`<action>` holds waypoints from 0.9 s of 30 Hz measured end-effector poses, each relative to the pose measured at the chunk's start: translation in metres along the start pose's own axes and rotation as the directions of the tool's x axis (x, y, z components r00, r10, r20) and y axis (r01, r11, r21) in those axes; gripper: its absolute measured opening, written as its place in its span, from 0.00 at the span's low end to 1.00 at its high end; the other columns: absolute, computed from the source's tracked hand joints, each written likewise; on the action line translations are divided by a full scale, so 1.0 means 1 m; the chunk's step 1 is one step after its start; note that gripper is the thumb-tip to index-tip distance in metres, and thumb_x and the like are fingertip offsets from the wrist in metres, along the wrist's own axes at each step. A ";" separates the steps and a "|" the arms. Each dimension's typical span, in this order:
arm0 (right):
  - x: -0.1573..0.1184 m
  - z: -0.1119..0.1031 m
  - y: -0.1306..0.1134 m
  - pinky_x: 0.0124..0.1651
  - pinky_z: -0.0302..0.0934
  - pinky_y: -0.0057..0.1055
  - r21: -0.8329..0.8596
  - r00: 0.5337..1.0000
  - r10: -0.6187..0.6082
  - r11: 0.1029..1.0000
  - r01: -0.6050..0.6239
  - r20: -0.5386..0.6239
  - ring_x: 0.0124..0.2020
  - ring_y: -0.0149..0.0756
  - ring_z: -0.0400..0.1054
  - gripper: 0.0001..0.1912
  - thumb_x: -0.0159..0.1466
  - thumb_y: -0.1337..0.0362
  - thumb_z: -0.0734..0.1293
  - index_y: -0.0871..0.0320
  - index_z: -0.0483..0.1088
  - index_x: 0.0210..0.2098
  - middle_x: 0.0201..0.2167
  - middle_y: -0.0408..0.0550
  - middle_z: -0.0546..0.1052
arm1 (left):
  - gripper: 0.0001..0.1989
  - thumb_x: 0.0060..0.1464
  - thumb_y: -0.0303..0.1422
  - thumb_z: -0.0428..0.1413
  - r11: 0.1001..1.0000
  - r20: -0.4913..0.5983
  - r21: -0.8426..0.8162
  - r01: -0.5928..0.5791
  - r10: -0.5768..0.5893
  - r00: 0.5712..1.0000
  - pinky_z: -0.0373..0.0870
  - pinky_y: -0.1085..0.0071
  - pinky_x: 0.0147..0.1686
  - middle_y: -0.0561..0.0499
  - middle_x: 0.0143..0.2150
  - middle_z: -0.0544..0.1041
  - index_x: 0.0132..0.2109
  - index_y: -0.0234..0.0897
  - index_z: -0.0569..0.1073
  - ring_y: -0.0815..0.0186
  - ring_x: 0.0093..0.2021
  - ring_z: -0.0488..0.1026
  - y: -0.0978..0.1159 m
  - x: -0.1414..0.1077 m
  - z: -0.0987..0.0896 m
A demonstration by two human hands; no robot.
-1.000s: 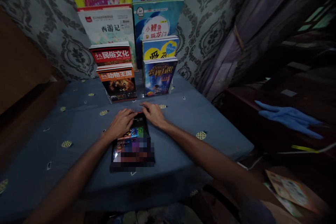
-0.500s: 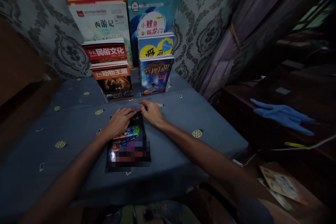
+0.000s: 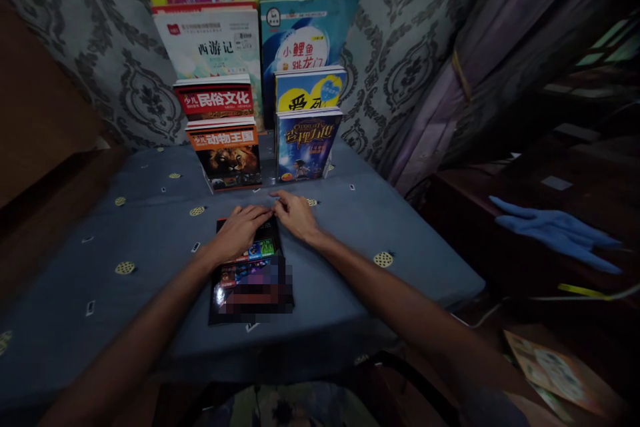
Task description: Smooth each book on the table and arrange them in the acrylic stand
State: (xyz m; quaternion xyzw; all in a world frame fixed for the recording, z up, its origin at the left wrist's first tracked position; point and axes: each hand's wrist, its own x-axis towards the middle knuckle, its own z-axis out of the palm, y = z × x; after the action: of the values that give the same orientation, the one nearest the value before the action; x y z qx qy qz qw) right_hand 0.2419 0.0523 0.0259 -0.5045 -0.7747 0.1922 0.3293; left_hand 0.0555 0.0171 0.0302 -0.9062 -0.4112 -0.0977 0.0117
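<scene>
A dark glossy book [image 3: 250, 273] with small coloured pictures lies flat on the blue tablecloth [image 3: 165, 307]. Across its upper left part rests my left hand [image 3: 241, 230], palm down, fingers stretched toward the top right corner. My right hand [image 3: 296, 215] touches that same corner from the right, its index finger extended and the other fingers curled under. Behind the hands stand two columns of upright books, with an orange lion book [image 3: 230, 157] at the front left and a purple-blue book [image 3: 307, 147] at the front right.
Taller books, such as a white one [image 3: 213, 43] and a teal one [image 3: 310, 27], rise behind against a patterned curtain [image 3: 395, 33]. Right of the table, a blue glove [image 3: 555, 227] lies on a dark surface, with a booklet [image 3: 550, 367] lower down.
The view has shifted slightly, so the books and table appear further right. My hands stay at the top of the dark book, with the right hand's fingers a little closer to the left hand.
</scene>
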 end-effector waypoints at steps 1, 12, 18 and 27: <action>-0.001 -0.001 -0.001 0.45 0.68 0.35 -0.043 1.000 -0.013 0.999 0.014 0.018 0.38 0.41 0.78 0.19 0.67 0.69 0.60 0.58 0.74 0.54 0.36 0.50 0.84 | 0.28 0.61 0.20 0.45 1.000 -0.008 -0.004 0.001 -0.001 1.000 0.64 0.59 0.51 0.42 0.62 0.73 0.66 0.40 0.67 0.56 0.58 0.68 0.000 0.000 0.000; -0.001 -0.001 0.004 0.46 0.66 0.33 -0.120 0.994 -0.085 0.988 0.092 0.064 0.41 0.40 0.77 0.18 0.68 0.68 0.60 0.56 0.75 0.53 0.41 0.49 0.84 | 0.26 0.61 0.20 0.46 1.000 -0.023 -0.019 -0.010 0.010 1.000 0.64 0.60 0.50 0.42 0.59 0.74 0.62 0.40 0.71 0.57 0.56 0.70 -0.001 -0.002 0.001; -0.006 0.001 -0.001 0.47 0.65 0.33 -0.172 0.993 -0.076 0.981 0.090 0.087 0.44 0.42 0.76 0.18 0.69 0.68 0.60 0.60 0.75 0.53 0.43 0.52 0.83 | 0.27 0.59 0.19 0.46 0.998 0.003 -0.035 -0.061 0.061 0.998 0.63 0.57 0.54 0.43 0.60 0.73 0.62 0.39 0.71 0.56 0.57 0.69 0.011 -0.008 0.000; -0.014 0.004 -0.004 0.53 0.64 0.36 -0.174 0.985 -0.145 0.972 0.160 0.097 0.48 0.42 0.74 0.16 0.67 0.69 0.62 0.59 0.74 0.52 0.46 0.53 0.81 | 0.25 0.59 0.19 0.45 0.980 -0.018 -0.107 -0.165 0.164 0.986 0.63 0.55 0.58 0.45 0.58 0.75 0.60 0.39 0.73 0.57 0.59 0.69 0.036 -0.031 -0.004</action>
State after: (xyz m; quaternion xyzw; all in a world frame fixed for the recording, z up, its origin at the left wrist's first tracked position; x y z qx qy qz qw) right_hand 0.2406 0.0383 0.0210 -0.4630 -0.8385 0.1159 0.2629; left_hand 0.0619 -0.0305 0.0300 -0.9360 -0.3288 -0.1226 -0.0276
